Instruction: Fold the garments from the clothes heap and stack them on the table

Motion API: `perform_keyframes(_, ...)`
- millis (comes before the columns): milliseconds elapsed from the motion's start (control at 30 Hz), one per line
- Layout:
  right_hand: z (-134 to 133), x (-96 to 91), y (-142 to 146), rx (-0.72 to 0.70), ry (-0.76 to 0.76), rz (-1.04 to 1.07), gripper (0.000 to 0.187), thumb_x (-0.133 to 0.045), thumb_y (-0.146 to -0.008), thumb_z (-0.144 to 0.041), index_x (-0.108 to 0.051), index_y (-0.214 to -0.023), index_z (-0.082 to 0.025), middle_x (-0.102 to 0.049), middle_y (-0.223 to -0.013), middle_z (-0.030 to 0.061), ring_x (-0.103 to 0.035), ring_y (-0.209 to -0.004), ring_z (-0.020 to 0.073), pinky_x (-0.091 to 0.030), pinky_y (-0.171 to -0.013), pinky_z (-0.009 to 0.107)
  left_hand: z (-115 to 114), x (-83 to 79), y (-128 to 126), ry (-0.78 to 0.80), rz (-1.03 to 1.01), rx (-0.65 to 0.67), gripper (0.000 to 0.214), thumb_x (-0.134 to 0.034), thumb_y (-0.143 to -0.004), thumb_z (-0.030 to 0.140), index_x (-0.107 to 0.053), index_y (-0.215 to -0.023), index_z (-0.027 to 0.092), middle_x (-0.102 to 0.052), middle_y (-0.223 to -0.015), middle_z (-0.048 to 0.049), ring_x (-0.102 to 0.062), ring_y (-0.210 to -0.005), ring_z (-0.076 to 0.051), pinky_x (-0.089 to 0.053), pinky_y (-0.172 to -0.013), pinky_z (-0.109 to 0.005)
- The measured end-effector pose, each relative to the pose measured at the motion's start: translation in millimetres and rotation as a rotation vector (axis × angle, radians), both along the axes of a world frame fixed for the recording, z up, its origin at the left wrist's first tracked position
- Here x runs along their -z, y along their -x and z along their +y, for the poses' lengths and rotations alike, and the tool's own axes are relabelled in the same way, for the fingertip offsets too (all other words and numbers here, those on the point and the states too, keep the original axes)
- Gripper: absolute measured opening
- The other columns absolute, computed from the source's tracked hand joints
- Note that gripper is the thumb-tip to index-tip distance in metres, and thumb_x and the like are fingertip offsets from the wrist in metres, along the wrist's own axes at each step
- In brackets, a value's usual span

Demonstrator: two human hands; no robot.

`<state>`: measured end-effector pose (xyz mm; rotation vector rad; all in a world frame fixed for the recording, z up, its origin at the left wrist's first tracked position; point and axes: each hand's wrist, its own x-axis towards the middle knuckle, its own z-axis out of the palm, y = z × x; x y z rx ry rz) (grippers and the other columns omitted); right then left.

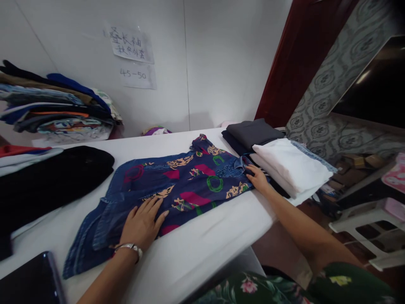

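Note:
A dark blue denim shirt printed with pink, green and tan shapes lies spread across the white table. My left hand rests flat on its lower part, fingers stretched out, a metal bracelet on the wrist. My right hand lies at the shirt's collar end, fingers extended and touching the cloth, next to a folded white garment.
A folded dark grey garment sits behind the white one at the right. A black garment lies at the left, with a tall stack of folded clothes against the wall. A dark flat object is at the near left corner. White plastic stools stand at the right.

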<state>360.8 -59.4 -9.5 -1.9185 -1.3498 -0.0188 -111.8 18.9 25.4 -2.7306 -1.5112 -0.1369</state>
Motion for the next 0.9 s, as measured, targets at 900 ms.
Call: perform_keyframes(900,22.5,2.3,-7.6,-0.073,0.085,0.144,0.019,-0.053,-0.076,-0.018,-0.065,-0.089,-0.024,-0.07,-0.092,0.0017,-0.063,-0.09,0.0205,-0.047,-0.082,0.032,12.2,-6.9,-345.7,0.271,-0.42,0.228,0.038,-0.061,-0.081,0.048,-0.067,-0.102,0.017,-0.065,-0.108,-0.0112,-0.059,-0.103,-0.023,-0.045,-0.086,-0.032)
